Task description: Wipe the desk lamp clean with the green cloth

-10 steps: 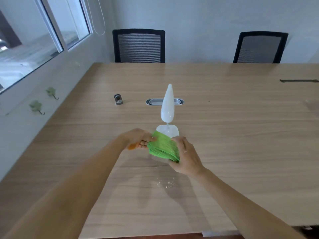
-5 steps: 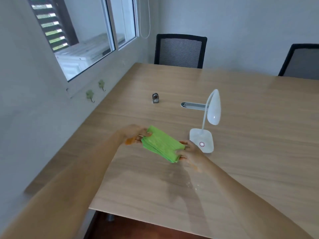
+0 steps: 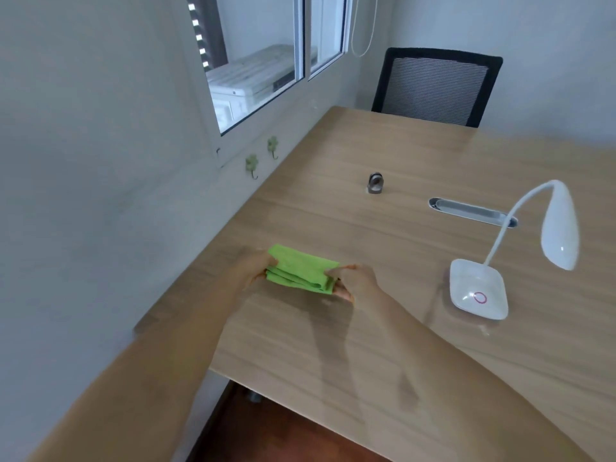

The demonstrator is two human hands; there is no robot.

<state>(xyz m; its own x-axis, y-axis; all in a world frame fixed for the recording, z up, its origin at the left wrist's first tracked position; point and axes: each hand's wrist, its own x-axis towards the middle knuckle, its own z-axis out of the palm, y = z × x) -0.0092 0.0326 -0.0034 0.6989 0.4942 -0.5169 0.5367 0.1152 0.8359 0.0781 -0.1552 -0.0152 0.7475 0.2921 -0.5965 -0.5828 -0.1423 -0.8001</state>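
Gripping folded green cloth (image 3: 301, 273) in left hand (image 3: 255, 270) and right hand (image 3: 355, 281), now farther left of desk lamp (image 3: 500, 261).

The left hand (image 3: 255, 270) is smeared by motion, so its fingers cannot be told apart where they meet the green cloth (image 3: 301, 273). The cloth's right end hides the right hand's (image 3: 353, 283) palm and its grip inside the folds. Both forearms run out of the picture at the near edge. The table (image 3: 416, 345) is cut off at the right. The small grey object (image 3: 375, 183) far on the table is too small to identify.
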